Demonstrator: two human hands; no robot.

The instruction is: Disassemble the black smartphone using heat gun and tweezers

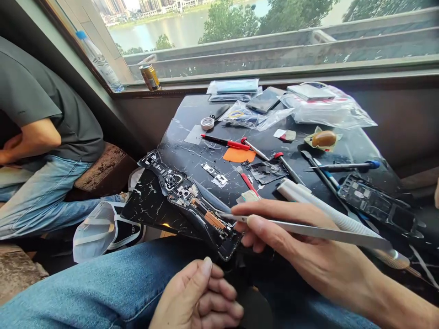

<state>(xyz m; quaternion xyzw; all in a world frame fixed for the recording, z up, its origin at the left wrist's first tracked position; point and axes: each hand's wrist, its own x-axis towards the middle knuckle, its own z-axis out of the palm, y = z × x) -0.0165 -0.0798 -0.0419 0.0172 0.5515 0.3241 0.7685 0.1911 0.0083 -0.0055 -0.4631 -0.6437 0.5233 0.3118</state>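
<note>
1. Grip state, right: the right hand (291, 240) is clamped on metal tweezers (318, 233), pinched between thumb and fingers. Whether the tweezer tips are together cannot be told.
2. Grip state, left: the left hand (200, 297) holds nothing; its fingers are loosely curled and apart from the device.
3. Device location: the opened device (187, 194) lies to the left of the right-hand grip, at the near edge of the table (181, 116). The tweezer tips reach its copper-coloured strip (214, 220); contact cannot be confirmed.
4. Nearer hand: the right. The left hand is below the device, on the wearer's side.
5. Device axis: the long axis runs from just beside the right fingers away to the far left. The plain dark end points toward the wearer; the end with ring-shaped cutouts points away.
6. Tweezer axis: shallower, meeting the device axis at an angle.
7. Beyond the tips: a red-handled tool (249, 183) and a small loose part (214, 173).
</note>
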